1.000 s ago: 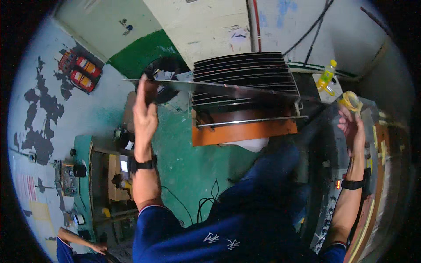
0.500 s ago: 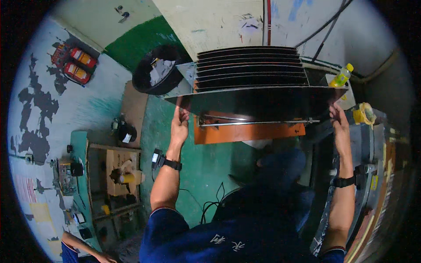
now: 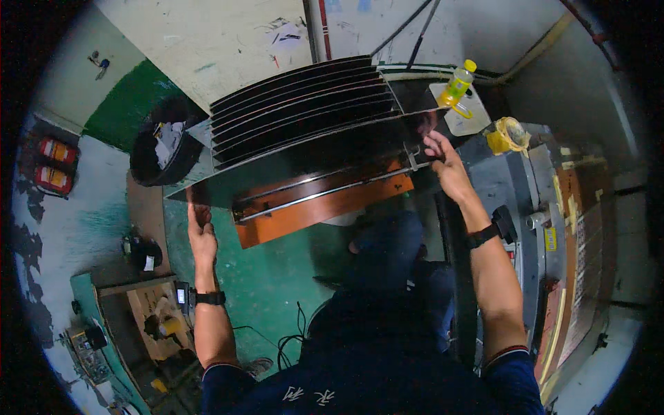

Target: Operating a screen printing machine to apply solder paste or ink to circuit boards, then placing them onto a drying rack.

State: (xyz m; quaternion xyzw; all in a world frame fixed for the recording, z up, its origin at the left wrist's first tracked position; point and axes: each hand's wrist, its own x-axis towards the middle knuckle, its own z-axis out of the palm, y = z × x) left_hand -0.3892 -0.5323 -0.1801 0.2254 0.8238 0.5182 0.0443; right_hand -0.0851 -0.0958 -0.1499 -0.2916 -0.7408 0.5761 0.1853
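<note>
A wide, dark glossy sheet stretches between my hands, its right end higher in the picture than its left. My left hand has its fingers closed at the sheet's lower left corner. At the right end, my right hand holds the edge, and both hands reflect in the shiny surface. Just beyond stands a rack of several dark parallel sheets, seen edge-on. Below the held sheet are a metal rod and an orange panel. Fingertips behind the sheet are hidden.
A black bin with paper stands left of the rack. To the right are a yellow-capped bottle, a yellow tape roll and a grey bench. Cables lie on the green floor.
My view has turned, so the rack, sheet and bottle sit further left and look tilted. Both hands stay at the sheet's ends. Another person's arm at lower left has left view.
</note>
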